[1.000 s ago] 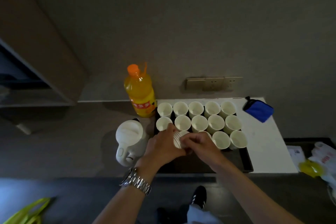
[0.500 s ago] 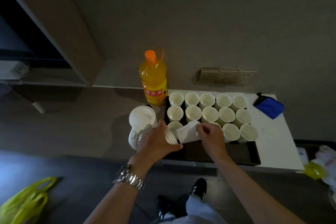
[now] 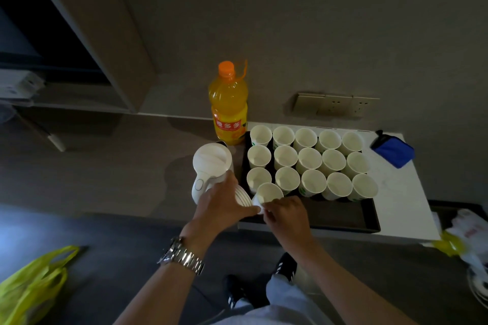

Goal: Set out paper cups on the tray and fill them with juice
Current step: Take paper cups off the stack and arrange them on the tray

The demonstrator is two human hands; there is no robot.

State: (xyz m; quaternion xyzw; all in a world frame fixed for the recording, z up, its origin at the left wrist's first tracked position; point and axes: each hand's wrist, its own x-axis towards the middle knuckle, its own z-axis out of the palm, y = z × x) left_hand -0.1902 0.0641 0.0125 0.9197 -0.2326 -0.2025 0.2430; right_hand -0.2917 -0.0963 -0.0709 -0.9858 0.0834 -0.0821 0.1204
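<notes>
The right hand (image 3: 286, 215) pinches a single cup (image 3: 268, 194), the left hand (image 3: 224, 208) grips the stack (image 3: 241, 196); it should land upright in the tray's (image 3: 343, 216) near row.

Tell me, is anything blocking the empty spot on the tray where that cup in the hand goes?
Nothing visible: the right hand holds the cup at the tray's bare front row.
</notes>
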